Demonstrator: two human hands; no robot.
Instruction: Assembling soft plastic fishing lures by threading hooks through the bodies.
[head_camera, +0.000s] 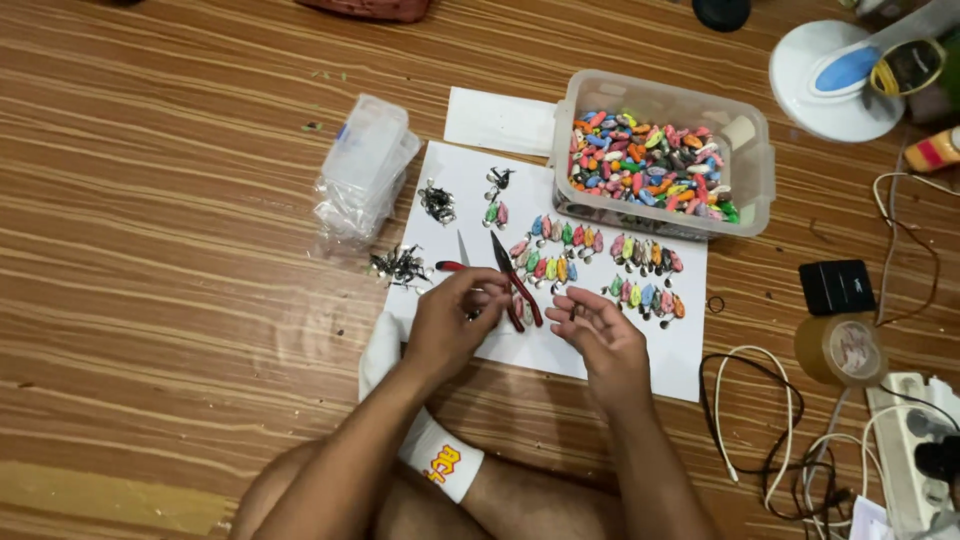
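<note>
1. Left hand (452, 318) is curled shut around something small over the white sheet (690, 360), probably a metal fitting; too tiny to tell.
2. Red-handled pliers (515, 280) lie on the sheet, handles touching that hand.
3. Right hand (598, 325) hovers half open, fingers loosely bent, holding nothing clear.
4. Rows of colourful small pieces (600, 265) sit just beyond both hands.
5. Clear plastic box (752, 175) of more pieces stands at the sheet's far edge.
</note>
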